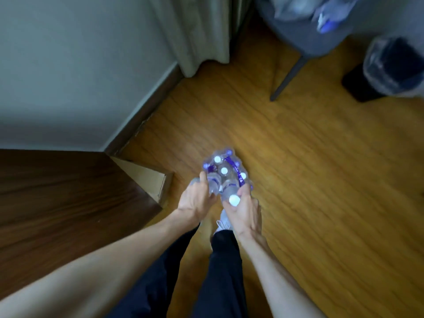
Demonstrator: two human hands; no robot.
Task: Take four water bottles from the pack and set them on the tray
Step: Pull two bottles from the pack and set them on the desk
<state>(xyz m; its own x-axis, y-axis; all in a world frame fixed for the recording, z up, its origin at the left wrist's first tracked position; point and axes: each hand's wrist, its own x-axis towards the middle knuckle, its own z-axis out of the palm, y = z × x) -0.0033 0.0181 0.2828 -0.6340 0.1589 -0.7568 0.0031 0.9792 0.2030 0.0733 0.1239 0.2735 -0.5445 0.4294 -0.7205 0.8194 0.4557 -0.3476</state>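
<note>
A shrink-wrapped pack of water bottles (226, 166), clear with white caps and purple labels, stands on the wooden floor in front of my feet. My left hand (195, 198) grips the pack's left side. My right hand (246, 207) is closed around the nearest water bottle (230, 193), just below its white cap, at the pack's near edge. The picture is blurred by motion. No tray is in view.
A dark wooden table top (57, 203) fills the left, with a cardboard box (146, 177) tucked beside it. A grey chair (305, 35) holding plastic-wrapped items stands at the back right, next to a black bin (390, 70) with a clear liner. Wall and curtain (202, 31) behind.
</note>
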